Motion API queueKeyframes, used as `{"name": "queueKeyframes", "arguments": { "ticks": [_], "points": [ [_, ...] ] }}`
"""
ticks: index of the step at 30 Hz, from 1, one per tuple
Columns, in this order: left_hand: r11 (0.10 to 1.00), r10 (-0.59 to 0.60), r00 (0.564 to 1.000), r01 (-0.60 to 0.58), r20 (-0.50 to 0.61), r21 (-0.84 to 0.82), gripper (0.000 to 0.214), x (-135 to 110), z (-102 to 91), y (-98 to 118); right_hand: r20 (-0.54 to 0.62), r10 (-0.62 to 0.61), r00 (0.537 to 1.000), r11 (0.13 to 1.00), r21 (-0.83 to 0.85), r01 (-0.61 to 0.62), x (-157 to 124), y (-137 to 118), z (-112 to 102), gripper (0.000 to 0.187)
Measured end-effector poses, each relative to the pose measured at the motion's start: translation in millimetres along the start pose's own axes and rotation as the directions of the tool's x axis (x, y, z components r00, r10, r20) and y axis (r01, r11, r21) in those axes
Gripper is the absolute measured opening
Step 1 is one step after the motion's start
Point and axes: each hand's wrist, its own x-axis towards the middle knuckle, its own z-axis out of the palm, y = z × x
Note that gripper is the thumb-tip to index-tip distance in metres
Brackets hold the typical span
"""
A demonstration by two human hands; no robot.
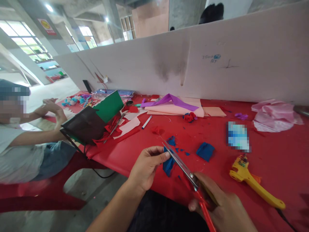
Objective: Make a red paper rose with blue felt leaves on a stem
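My left hand [149, 164] pinches a piece of blue fabric [168, 165] above the front of the red table. My right hand [217, 199] grips a pair of scissors [183, 167] with red handles, their blades lying across the blue fabric close to my left fingertips. Small blue scraps [182, 152] are scattered just beyond the blades. A folded blue cloth piece [205, 151] lies on the table to the right. The inner fingers of my right hand are partly hidden behind the scissor handles.
A yellow glue gun [256, 187] with a cord lies at right, near a blurred-out flat item [238, 136]. Pink sheeting [275, 116], a red fabric flower [189, 117] and a marker [146, 122] lie farther back. A green-and-black panel [96, 116] stands left, beside a seated person [29, 138].
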Motion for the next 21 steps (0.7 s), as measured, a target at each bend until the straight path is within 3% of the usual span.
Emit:
{"name": "queueKeyframes", "arguments": {
  "ticks": [7,9,11,14,17,21],
  "points": [
    [0.999,-0.032,0.999,0.032,0.004,0.024,0.019,-0.9,-2.8,4.8,0.025,-0.003,1.000,1.000,0.026,0.002,-6.3,10.8,-12.7,0.034],
    [0.999,-0.040,0.999,0.040,-0.013,0.009,0.020,1.5,-3.5,3.2,-0.034,0.028,0.999,0.997,0.078,-0.026,-4.9,16.2,-10.0,0.031],
    [0.999,-0.024,0.999,0.023,-0.042,-0.025,0.023,4.9,-2.1,-1.3,-0.166,0.109,0.980,0.977,0.198,-0.076,0.1,18.8,-1.7,0.030],
    [0.999,-0.005,0.996,0.001,-0.086,-0.053,0.025,8.5,5.6,-12.6,-0.294,0.238,0.926,0.875,0.478,-0.073,14.6,13.0,17.1,0.044],
    [0.999,-0.036,0.994,0.032,-0.100,-0.033,0.026,7.5,17.1,-24.0,-0.260,0.259,0.930,0.770,0.637,-0.036,32.3,-3.4,33.2,0.064],
    [1.000,-0.019,0.998,0.019,-0.065,-0.005,0.024,4.6,25.8,-29.7,-0.200,0.325,0.924,0.605,0.795,-0.041,45.1,-25.3,42.1,0.051]
  ]
}}
